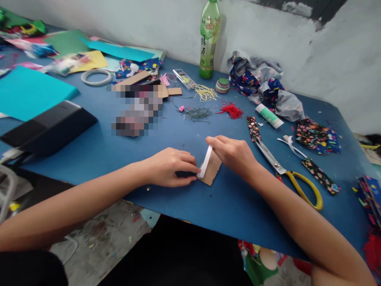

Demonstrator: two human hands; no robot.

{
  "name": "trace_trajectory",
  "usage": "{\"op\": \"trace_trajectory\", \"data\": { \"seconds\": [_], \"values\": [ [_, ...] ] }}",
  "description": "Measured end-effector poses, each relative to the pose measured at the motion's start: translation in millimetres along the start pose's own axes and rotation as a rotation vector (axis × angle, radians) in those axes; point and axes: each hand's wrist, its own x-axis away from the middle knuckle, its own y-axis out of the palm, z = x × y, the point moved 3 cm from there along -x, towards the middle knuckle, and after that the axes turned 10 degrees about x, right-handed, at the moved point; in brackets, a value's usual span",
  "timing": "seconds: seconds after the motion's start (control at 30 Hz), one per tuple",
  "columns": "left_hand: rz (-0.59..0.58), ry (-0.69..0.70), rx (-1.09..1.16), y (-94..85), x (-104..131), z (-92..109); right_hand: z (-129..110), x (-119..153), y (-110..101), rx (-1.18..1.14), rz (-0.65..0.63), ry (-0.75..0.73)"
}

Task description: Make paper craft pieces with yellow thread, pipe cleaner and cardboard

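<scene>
A small piece of brown cardboard (pixel 213 169) lies on the blue table near its front edge. A narrow white strip of tape (pixel 205 162) runs along its left side. My left hand (pixel 174 167) is closed at the cardboard's lower left corner, with thumb and fingertips at the strip's lower end. My right hand (pixel 235 153) pinches the strip's upper end, its fingers curled over the cardboard's far side. Right of that hand lie scissors (pixel 278 167) with yellow handles, beside a floral fabric strip (pixel 321 176) with a white ribbon-like piece.
A green tea bottle (pixel 209 43) stands by the wall. Behind my hands lie red threads (pixel 230 110), a glue tube (pixel 269 116) and crumpled fabric (pixel 264 81). To the left are a tape roll (pixel 96 74), blue paper (pixel 35 93) and a dark device (pixel 49 127).
</scene>
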Motion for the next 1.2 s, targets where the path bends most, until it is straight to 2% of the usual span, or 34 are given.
{"op": "trace_trajectory", "data": {
  "seconds": [0.17, 0.37, 0.5, 0.67, 0.8, 0.97, 1.1, 1.2],
  "values": [
    [0.033, -0.031, -0.006, 2.1, 1.5, -0.9, 3.9, -0.3, 3.1, 0.000, -0.034, 0.071],
    [-0.006, -0.032, -0.064, 6.5, 2.8, -3.9, 13.7, -1.1, 7.9, 0.036, -0.061, 0.154],
    [0.002, 0.002, -0.114, 8.2, 0.7, 0.4, 17.3, -0.3, 3.8, 0.163, -0.072, 0.126],
    [-0.016, 0.013, -0.119, 8.1, -0.7, 4.6, 33.1, -2.2, -6.8, 0.354, -0.110, 0.133],
    [-0.029, -0.001, -0.087, 7.2, -1.3, 3.2, 43.3, -7.6, -7.6, 0.462, -0.120, 0.076],
    [-0.087, -0.101, 0.028, 2.9, -4.7, 3.1, 44.3, -14.4, -6.3, 0.528, -0.084, -0.044],
    [-0.159, -0.149, 0.045, -5.6, -12.6, 6.5, 43.9, -18.4, -7.6, 0.550, -0.062, -0.100],
    [-0.187, -0.206, 0.083, -14.7, -23.4, 0.8, 42.8, -20.5, -8.2, 0.573, -0.026, -0.155]
  ]
}}
